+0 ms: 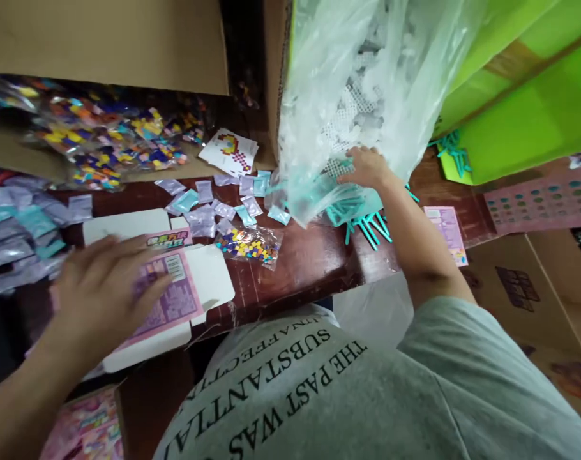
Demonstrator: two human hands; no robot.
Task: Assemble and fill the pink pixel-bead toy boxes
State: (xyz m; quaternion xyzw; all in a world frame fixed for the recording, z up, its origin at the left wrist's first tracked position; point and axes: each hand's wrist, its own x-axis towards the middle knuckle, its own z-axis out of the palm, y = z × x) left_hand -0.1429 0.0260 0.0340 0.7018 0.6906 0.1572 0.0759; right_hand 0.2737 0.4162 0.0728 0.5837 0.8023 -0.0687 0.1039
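Observation:
My left hand (103, 291) lies over a flattened pink and white box (188, 291), its fingers stretched out and slightly blurred. White flaps of the box stick out from under the hand. My right hand (367, 167) reaches into the mouth of a clear plastic bag (309, 128). White mesh pieces (357, 102) fill that bag. The right thumb and fingers are apart, with nothing visible between them. Just below this hand, teal sticks (367, 223) lie in a bunch, partly beneath the bag. A small clear packet of coloured beads (249, 246) rests beside the box.
Lilac and turquoise sachets (202, 217) are scattered on the dark red table (300, 268). Behind them, a cardboard carton (128, 45) holds several bead packets (113, 140) and printed cards (229, 152). A green box (525, 108) stands at right, near a pink card (447, 233).

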